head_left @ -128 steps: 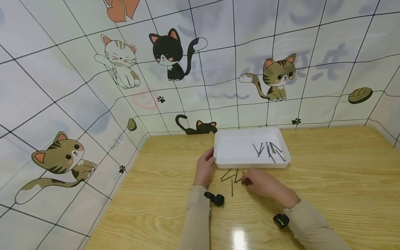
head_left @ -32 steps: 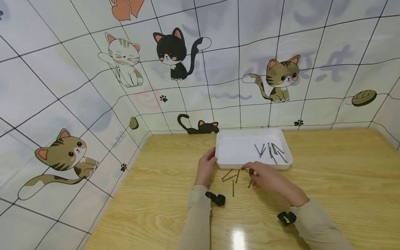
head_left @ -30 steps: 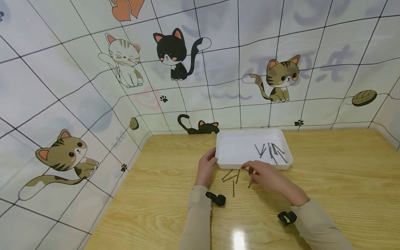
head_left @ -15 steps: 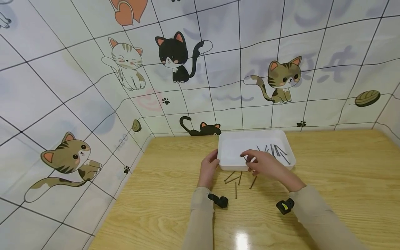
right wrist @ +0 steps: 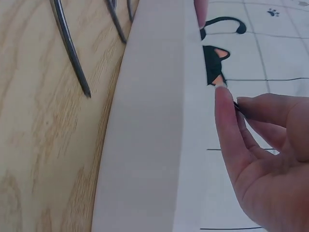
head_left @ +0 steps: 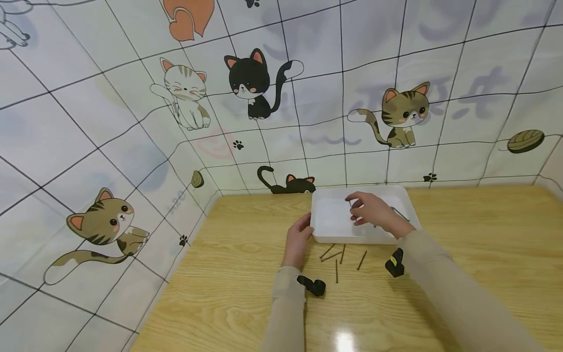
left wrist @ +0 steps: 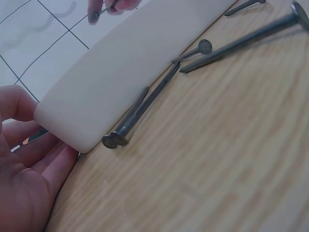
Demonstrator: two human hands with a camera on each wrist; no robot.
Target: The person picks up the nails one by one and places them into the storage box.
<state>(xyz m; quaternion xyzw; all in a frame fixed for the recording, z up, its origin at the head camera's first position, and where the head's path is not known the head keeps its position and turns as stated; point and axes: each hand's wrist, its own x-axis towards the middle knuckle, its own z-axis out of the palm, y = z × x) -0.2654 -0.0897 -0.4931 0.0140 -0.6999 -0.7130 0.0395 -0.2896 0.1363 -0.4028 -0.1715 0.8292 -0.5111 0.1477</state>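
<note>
Yellow-brown wood-grain table (head_left: 211,303): the broad stage, same layout as half a second ago, all the action up toward its back edge
White rectangular plastic-looking tray (head_left: 352,240): holding its spot, and now there's a hand right over its floor
Bare right hand (head_left: 371,212): here's the change, it was at the near rim, now it's well inside, thumb and fingers pinching a nail
Bare left hand (head_left: 298,240): steady as ever at the tray's near left corner, fingers and thumb gripping that end
Loose dark-grey metal nails (head_left: 336,271): five on the table in front of the tray, same count as a moment ago, two with heads close together
Nails in the tray (head_left: 400,213): right side, mostly blocked by hand and sleeve, no counting them now
Pinched dark slender nail (right wrist: 238,108): across the rim, over the tray, so that carry looks nearly done; not released, contact with the floor unclear
</note>
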